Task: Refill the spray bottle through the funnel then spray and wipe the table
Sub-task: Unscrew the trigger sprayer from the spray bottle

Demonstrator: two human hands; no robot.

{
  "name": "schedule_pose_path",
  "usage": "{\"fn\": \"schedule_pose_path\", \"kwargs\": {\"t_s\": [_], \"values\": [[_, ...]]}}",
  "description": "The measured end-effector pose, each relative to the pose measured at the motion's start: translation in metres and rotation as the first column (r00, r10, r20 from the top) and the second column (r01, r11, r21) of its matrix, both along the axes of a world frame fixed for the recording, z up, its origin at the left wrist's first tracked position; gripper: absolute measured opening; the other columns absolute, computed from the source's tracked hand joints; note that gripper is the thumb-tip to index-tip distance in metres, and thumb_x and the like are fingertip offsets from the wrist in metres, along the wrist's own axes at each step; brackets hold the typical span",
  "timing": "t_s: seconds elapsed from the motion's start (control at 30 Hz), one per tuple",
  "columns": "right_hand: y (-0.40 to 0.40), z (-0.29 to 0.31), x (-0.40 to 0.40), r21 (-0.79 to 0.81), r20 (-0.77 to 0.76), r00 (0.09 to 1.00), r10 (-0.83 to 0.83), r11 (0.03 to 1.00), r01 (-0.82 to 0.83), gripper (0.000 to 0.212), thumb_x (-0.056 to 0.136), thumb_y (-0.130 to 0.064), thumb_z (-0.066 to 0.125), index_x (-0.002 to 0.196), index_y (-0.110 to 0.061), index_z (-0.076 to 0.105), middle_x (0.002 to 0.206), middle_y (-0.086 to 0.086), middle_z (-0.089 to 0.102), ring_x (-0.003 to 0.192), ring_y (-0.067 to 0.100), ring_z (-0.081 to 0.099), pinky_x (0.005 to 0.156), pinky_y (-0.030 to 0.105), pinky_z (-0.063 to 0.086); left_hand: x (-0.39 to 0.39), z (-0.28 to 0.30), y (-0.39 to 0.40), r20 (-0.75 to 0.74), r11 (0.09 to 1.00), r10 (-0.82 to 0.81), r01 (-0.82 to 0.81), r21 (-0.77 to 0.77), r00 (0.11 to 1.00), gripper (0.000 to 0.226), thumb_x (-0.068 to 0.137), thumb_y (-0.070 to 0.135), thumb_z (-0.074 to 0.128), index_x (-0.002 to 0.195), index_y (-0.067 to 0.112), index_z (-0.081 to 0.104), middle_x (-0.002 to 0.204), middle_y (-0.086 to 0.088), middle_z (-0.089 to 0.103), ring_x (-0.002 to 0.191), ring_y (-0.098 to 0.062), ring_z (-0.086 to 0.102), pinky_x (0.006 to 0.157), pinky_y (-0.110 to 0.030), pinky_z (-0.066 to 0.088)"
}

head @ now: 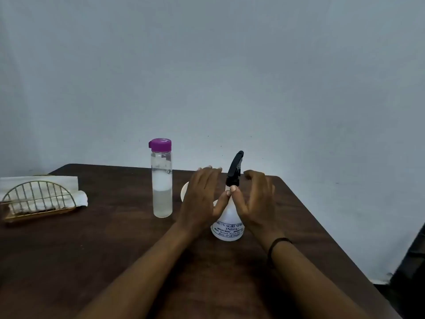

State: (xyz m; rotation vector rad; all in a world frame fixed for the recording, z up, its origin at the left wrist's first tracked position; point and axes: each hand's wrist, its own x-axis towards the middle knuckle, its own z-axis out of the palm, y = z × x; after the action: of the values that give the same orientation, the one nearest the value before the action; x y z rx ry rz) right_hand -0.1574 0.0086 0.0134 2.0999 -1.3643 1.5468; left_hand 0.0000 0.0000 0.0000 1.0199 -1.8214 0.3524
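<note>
I judge the job barely begun. The spray bottle stands upright on the table, toward its right edge and about midway between near and far edges, with its black trigger head apparently on the neck, so nothing has been poured yet.

My left hand and right hand flank the bottle's shoulder, fingers loosely spread and not closed; the two thumbs meet at the neck just under the black collar. Whether the palms touch the white body I cannot tell.

A white shape, probably the funnel, peeks out behind my left hand, mostly hidden. The clear water bottle with a purple cap stands left of it, toward the far edge, capped and partly full. Tissues in a wire holder sit by the table's left edge.

Left to do, as I read it: unscrew the head, seat the funnel, pour, recap, spray, wipe.
</note>
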Motion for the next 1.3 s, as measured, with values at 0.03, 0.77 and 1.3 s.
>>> {"fn": "schedule_pose_path", "kwargs": {"t_s": [0.03,0.77,1.3], "values": [[-0.001,-0.002,0.002,0.001,0.065,0.998,0.027,1.0,-0.027,0.044,0.086,-0.047,0.052,0.111,-0.011,0.055,0.106,0.0,0.061,0.098,0.021,0.055,0.088,0.039,0.042,0.0,-0.004,-0.002,-0.031,1.0,-0.028,0.028,-0.011,0.999,0.051,0.094,0.035,0.053,0.131,0.0,0.058,0.127,-0.015,0.064,0.123,-0.027,0.056,0.108,-0.038,0.042],[-0.006,0.003,0.024,0.128,0.655,0.713,0.249,0.894,-0.43,0.012,0.084,-0.021,0.076,0.092,-0.028,0.071,0.097,0.004,0.068,0.085,0.013,0.07,0.073,0.029,0.057,-0.026,-0.014,0.0,-0.46,0.911,-0.187,0.328,0.25,0.868,0.032,0.095,0.037,0.058,0.124,0.023,0.057,0.104,0.011,0.072,0.098,-0.004,0.068,0.082,-0.033,0.056],[-0.002,0.002,0.027,0.088,0.697,0.649,0.304,0.862,-0.498,0.02,0.077,-0.017,0.082,0.09,-0.026,0.069,0.102,0.008,0.067,0.086,0.014,0.072,0.073,0.029,0.058,-0.023,-0.017,-0.003,-0.461,0.932,-0.171,0.295,0.212,0.871,0.037,0.093,0.022,0.066,0.129,0.027,0.054,0.102,0.028,0.066,0.101,0.005,0.066,0.08,-0.017,0.055]]}}
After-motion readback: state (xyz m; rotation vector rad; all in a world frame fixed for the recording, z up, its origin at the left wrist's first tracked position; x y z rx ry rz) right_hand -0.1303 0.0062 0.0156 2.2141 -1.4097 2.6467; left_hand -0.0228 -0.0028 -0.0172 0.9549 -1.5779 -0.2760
